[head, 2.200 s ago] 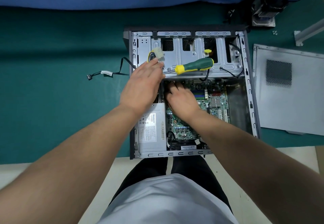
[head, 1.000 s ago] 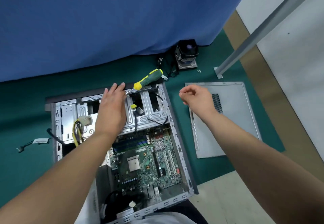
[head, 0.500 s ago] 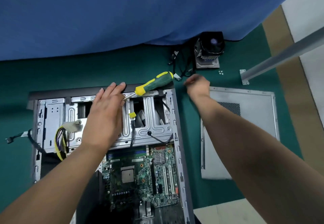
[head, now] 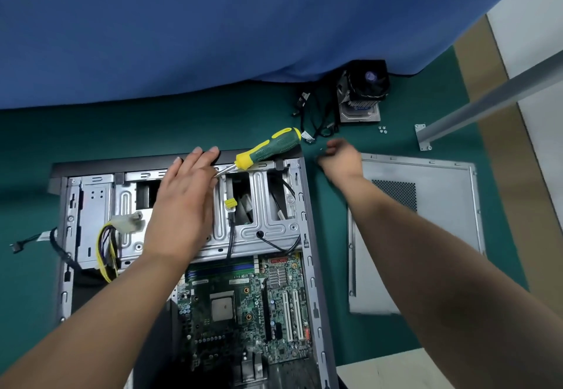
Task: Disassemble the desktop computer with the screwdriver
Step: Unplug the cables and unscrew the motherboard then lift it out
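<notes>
Green screwdriver [head: 268, 148] between hands [head: 182, 202]

Blue cloth [head: 213, 29] behind green mat [head: 30, 151], grey metal bar [head: 487, 99] at right, beige floor [head: 380, 370] at bottom.

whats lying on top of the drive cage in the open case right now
The green and yellow screwdriver lies across the drive cage at its far edge, and the left hand rests flat on it. A white connector sits there too. Whatever is beneath the palm is hidden.
</notes>
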### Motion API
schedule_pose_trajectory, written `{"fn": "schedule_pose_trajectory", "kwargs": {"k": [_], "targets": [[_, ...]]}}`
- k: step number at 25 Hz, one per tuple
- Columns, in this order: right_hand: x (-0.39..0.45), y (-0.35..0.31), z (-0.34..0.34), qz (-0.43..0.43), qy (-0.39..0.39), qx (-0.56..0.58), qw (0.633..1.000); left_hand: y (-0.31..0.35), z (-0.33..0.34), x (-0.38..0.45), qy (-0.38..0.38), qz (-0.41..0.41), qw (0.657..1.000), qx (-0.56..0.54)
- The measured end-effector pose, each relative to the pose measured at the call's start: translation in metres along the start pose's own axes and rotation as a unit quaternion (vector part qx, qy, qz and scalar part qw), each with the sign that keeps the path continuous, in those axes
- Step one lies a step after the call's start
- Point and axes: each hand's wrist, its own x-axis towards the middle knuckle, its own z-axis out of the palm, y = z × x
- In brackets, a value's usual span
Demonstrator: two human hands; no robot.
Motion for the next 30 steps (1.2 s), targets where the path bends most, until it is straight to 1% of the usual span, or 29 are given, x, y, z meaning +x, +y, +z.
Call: {"fn": "schedule_pose_trajectory", "kwargs": {"k": [3, 5, 7, 9, 12, 14, 16, 18, 21, 25, 27, 30], "targets": [[-0.029, -0.01, -0.02, -0.02, 0.008, 0.041, 0.999, 0.0, -0.001, 0.0, 0.001, 0.005, 1.0, 0.0], [-0.06, -0.023, -0.035, -0.055, 0.032, 0.101, 0.993, 0.001, -0.002, -0.001, 0.003, 0.004, 1.0, -0.004], [-0.097, -0.036, -0.046, -0.087, 0.036, 0.166, 0.982, 0.003, -0.004, -0.002, 0.004, 0.0, 1.0, -0.017], [-0.137, -0.048, -0.052, -0.104, 0.002, 0.202, 0.974, 0.006, -0.01, -0.003, -0.005, -0.016, 0.999, -0.052], [-0.191, -0.058, -0.053, -0.107, -0.06, 0.215, 0.969, 0.017, -0.024, -0.015, -0.03, -0.033, 0.991, -0.123], [-0.221, -0.062, -0.047, -0.115, -0.099, 0.248, 0.957, 0.031, -0.031, -0.036, -0.029, -0.022, 0.989, -0.146], [-0.246, -0.061, -0.04, -0.112, -0.1, 0.312, 0.938, 0.046, -0.035, -0.064, -0.044, 0.002, 0.986, -0.158], [-0.266, -0.057, -0.036, -0.098, -0.066, 0.336, 0.935, 0.053, -0.038, -0.088, -0.067, 0.02, 0.986, -0.15], [-0.283, -0.042, -0.035, -0.127, -0.02, 0.266, 0.955, 0.044, -0.042, -0.108, -0.094, 0.05, 0.993, -0.044], [-0.287, -0.018, -0.045, -0.193, 0.02, 0.148, 0.97, 0.004, -0.056, -0.121, -0.09, -0.005, 0.994, 0.058], [-0.287, -0.005, -0.047, -0.224, 0.017, 0.085, 0.971, -0.014, -0.061, -0.134, -0.098, -0.016, 0.99, 0.102], [-0.288, 0.011, -0.04, -0.254, 0.004, 0.014, 0.967, -0.022, -0.059, -0.149, -0.11, -0.005, 0.984, 0.143]]}}
